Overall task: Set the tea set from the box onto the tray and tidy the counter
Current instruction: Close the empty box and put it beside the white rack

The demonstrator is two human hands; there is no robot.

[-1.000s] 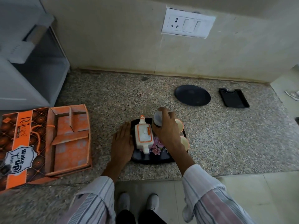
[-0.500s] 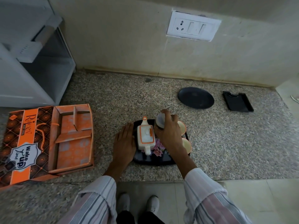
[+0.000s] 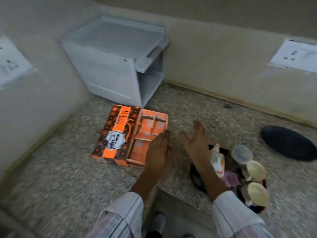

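Observation:
The orange tea-set box point(image 3: 132, 134) lies open on the granite counter, its lid folded out to the left and its divided inside showing bare. My left hand point(image 3: 158, 152) hovers flat over the box's right edge, holding nothing. My right hand point(image 3: 197, 143) is spread open just right of the box. On the black tray point(image 3: 197, 179) at the right stand a white and orange teapot point(image 3: 217, 162), a small lidded jar point(image 3: 241, 154) and two cream cups point(image 3: 256, 170).
A white plastic rack point(image 3: 120, 66) stands behind the box against the wall. A dark round plate point(image 3: 288, 142) lies on the counter at the right. Wall sockets point(image 3: 296, 56) sit above the counter. The counter edge runs just under my arms.
My view has swung left toward the box. My right hand has let go of the jar on the tray, and both hands have moved left to the box.

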